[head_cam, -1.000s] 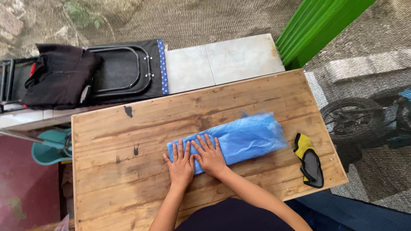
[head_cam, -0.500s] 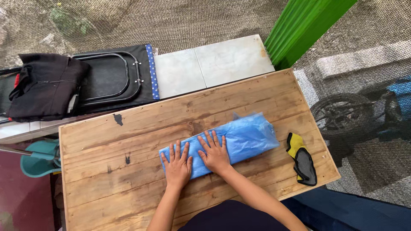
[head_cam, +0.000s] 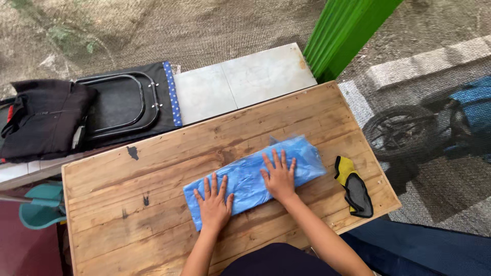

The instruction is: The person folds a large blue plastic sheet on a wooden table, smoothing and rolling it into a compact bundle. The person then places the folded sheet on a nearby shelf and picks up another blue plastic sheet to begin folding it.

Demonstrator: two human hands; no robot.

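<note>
Seen from above: wooden counter (head_cam: 153,204), bearing a folded blue plastic sheet (head_cam: 250,176) at its centre. Left hand (head_cam: 214,202) and right hand (head_cam: 280,176) open, fingers spread, pressed flat on it; right hand now farther right than a second ago, smoothing outward. Right, well apart, a yellow-and-black glove (head_cam: 353,191).

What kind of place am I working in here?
Likely an outdoor yard or porch workspace: a rough wooden table on matted ground, a parked motorbike beside it, and green corrugated sheeting.
</note>
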